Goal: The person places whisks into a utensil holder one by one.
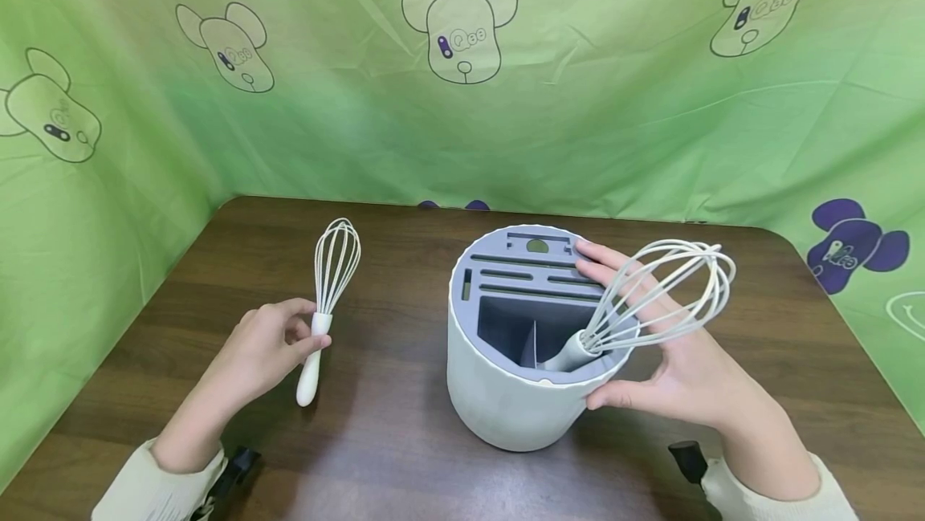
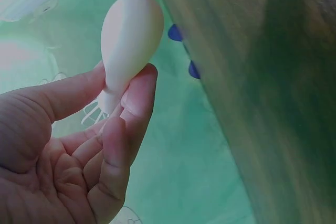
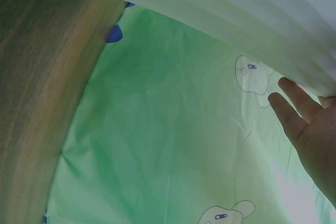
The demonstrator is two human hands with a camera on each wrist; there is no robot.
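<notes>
My left hand [image 1: 270, 344] pinches a small white balloon whisk [image 1: 321, 324] by its handle, thumb on one side and fingers on the other. Its wire loops point up and away, and the rounded handle end [image 2: 134, 35] shows close up in the left wrist view. My right hand [image 1: 672, 368] holds the right side of a round white utensil holder [image 1: 499, 392], thumb low on the front wall and fingers at the far rim. A larger white whisk [image 1: 650, 304] leans out of the holder's right front compartment, its loops overlapping my right hand; its lower handle is hidden inside.
The holder's grey top insert [image 1: 499, 264] has several narrow slots and a divided front opening. It stands on a dark brown wooden table [image 1: 390, 441]. A green curtain [image 1: 332, 136] with printed bear heads hangs behind and beside the table.
</notes>
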